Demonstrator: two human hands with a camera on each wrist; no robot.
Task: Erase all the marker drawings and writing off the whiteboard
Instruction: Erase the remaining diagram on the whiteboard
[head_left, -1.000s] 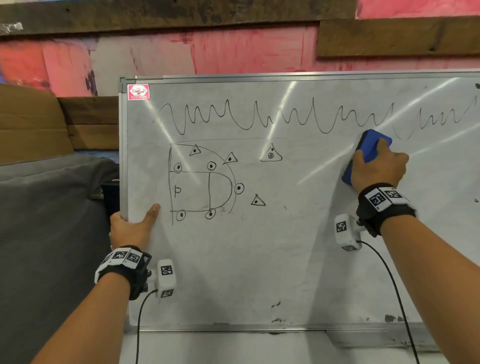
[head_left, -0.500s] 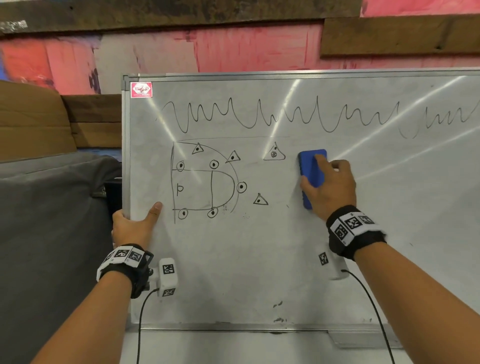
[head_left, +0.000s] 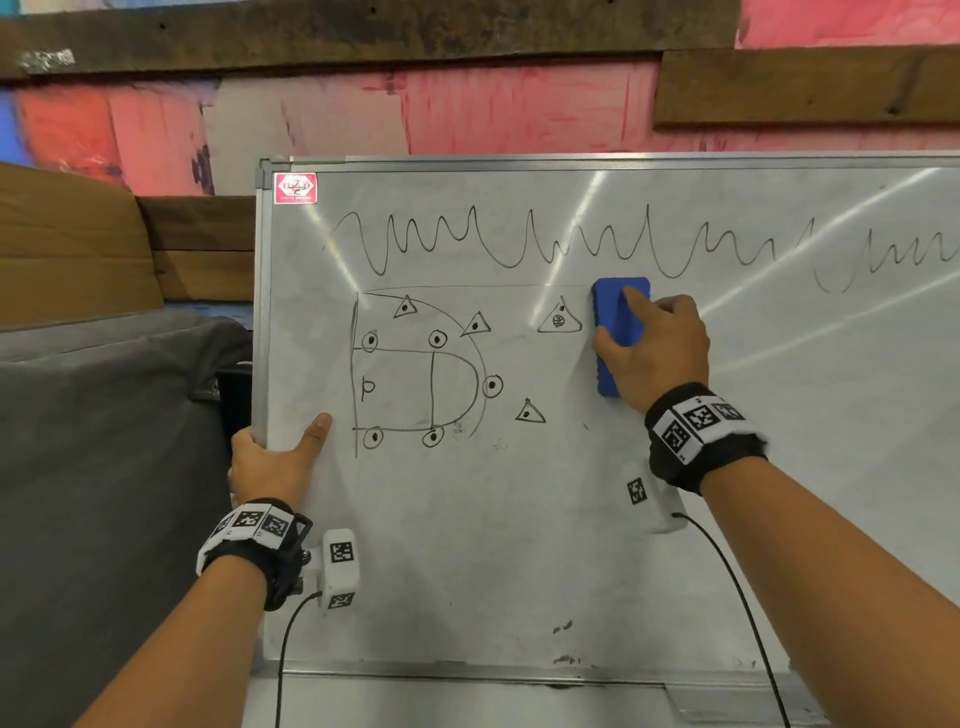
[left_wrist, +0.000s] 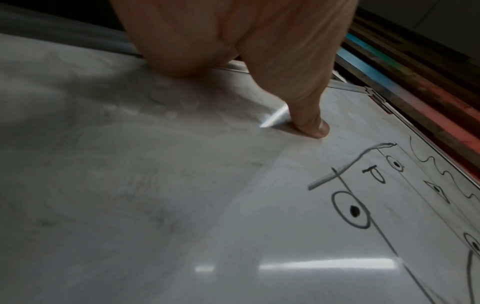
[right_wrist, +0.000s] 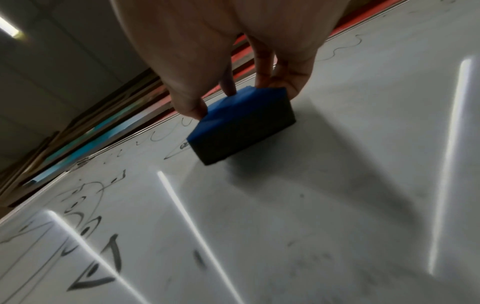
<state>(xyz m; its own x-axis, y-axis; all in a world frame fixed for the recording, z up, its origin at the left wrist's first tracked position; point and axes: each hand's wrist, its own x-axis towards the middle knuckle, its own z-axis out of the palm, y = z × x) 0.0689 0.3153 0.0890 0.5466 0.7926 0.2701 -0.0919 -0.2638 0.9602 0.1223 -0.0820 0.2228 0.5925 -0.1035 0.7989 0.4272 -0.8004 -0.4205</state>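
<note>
The whiteboard (head_left: 519, 545) stands upright with a black wavy line (head_left: 519, 244) along its top and a court-like diagram (head_left: 415, 374) of circles and triangles at its left. My right hand (head_left: 654, 353) grips a blue eraser (head_left: 615, 322) and holds it flat on the board, just right of a small triangle (head_left: 558, 318). In the right wrist view the eraser (right_wrist: 241, 127) is pinched between thumb and fingers. My left hand (head_left: 275, 457) clasps the board's left edge, its thumb (left_wrist: 311, 123) pressed on the white surface near the diagram (left_wrist: 363, 195).
A grey cloth-covered object (head_left: 104, 467) sits left of the board. Behind it is a pink painted wall (head_left: 467, 104) with dark wooden planks (head_left: 805, 88). A few dark smudges (head_left: 563, 629) mark the board near its bottom rail (head_left: 467, 670).
My right hand has carried the eraser leftward and down from under the wavy line to beside the small triangle. The left hand has stayed on the board's edge.
</note>
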